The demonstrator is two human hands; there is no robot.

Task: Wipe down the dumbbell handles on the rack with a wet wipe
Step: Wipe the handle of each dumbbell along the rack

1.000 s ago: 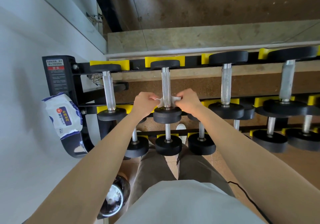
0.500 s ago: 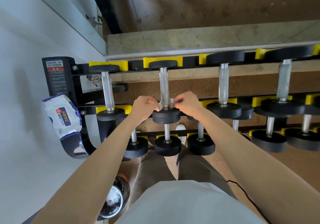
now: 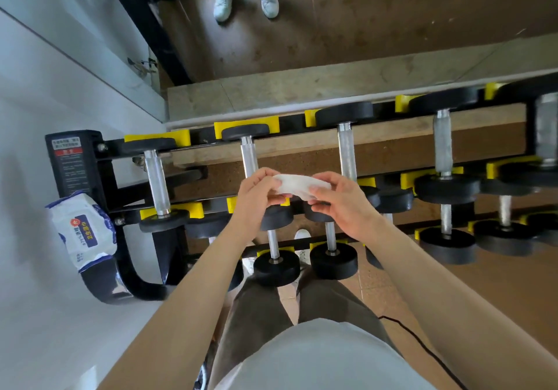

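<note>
A white wet wipe (image 3: 297, 185) is stretched between my two hands, held in the air just in front of the rack's top row. My left hand (image 3: 256, 196) pinches its left end and my right hand (image 3: 338, 199) pinches its right end. Behind the wipe runs the chrome handle (image 3: 249, 157) of the second dumbbell from the left; its near part and near head are hidden by my left hand. The black rack with yellow cradles (image 3: 241, 125) carries more dumbbells, among them the leftmost handle (image 3: 157, 184) and the third handle (image 3: 347, 154).
A pack of wet wipes (image 3: 81, 229) rests on the rack's left foot by the white wall. Lower tiers hold small dumbbells (image 3: 276, 264) above my legs. A mirror behind the rack reflects white shoes (image 3: 244, 0). A black cable (image 3: 422, 344) lies on the floor.
Both hands have come off the second dumbbell's handle with the wipe and now hold it spread in the air. The camera has tilted, showing more of the mirror.
</note>
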